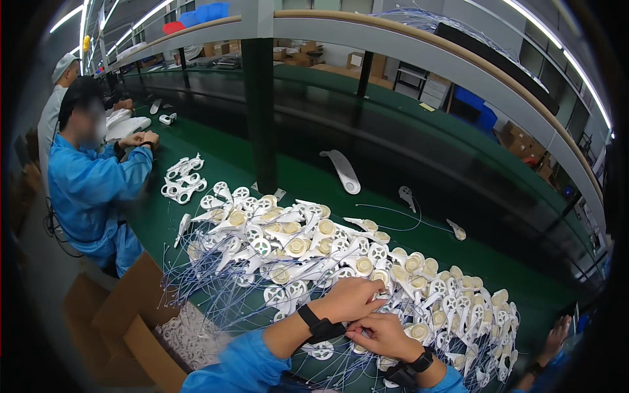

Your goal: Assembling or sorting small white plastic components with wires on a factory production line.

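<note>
At the near edge of the green table (pixel 216 164), the left hand (pixel 350 300) and right hand (pixel 382 335) meet over a white plastic part (pixel 382 302), fingers (pixel 377 288) curled on it, though the exact grip is hidden. Around them spreads a heap of white wheel parts (pixel 295 245) with thin blue wires (pixel 190 275); a cardboard box (pixel 141 314) sits lower left. Farther left, a person in a blue coat (pixel 92 183) works at the same table.

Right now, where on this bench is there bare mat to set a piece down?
Bare green mat lies beyond the white parts pile, around the long white piece. Crowded: the pile under both hands, left hand and right hand, with trailing wires.
</note>
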Available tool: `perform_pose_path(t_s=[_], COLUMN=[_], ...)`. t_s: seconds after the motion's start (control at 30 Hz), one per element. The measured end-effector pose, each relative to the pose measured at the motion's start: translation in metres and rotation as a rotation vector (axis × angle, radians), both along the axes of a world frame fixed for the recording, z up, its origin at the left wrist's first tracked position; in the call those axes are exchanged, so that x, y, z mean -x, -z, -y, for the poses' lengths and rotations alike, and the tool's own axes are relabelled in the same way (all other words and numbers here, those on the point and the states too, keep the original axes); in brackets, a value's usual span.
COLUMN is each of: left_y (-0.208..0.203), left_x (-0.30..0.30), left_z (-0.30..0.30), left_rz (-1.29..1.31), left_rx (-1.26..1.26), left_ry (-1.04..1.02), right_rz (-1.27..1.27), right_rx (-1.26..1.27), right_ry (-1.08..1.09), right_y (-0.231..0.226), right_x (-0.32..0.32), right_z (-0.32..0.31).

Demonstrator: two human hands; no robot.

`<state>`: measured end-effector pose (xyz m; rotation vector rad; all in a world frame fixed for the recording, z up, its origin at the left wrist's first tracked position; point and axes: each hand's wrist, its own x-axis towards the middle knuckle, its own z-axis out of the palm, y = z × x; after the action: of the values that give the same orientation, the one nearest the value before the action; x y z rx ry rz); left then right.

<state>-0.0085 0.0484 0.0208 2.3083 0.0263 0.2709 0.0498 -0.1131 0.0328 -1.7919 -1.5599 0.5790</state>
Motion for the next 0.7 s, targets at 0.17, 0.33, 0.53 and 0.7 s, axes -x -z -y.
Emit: perform_pose_path(t_s=[0.17,0.33,0.53,0.7], left_y=[-0.004,0.003,-0.004,-0.003], left_x=[-0.001,-0.002,0.005,0.0], left_z=[0.002,0.002,-0.002,-0.002], left_rz=[0.004,0.024,0.027,0.018], left_rx=[0.01,-0.007,-0.05,-0.04], left_ry=[0.011,0.008,-0.013,0.018], right_rz=[-0.01,-0.009,0.022,0.203], right_rx=[0.013,0.057,0.057,0.075], right_ry=[0.013,-0.017,-0.052,0.278], right_y=[0.002,-0.003,-0.054,-0.06], right_x=[-0.002,-0.002,-0.039,-0.126], right_z=[0.003,0.003,0.005,-0.021])
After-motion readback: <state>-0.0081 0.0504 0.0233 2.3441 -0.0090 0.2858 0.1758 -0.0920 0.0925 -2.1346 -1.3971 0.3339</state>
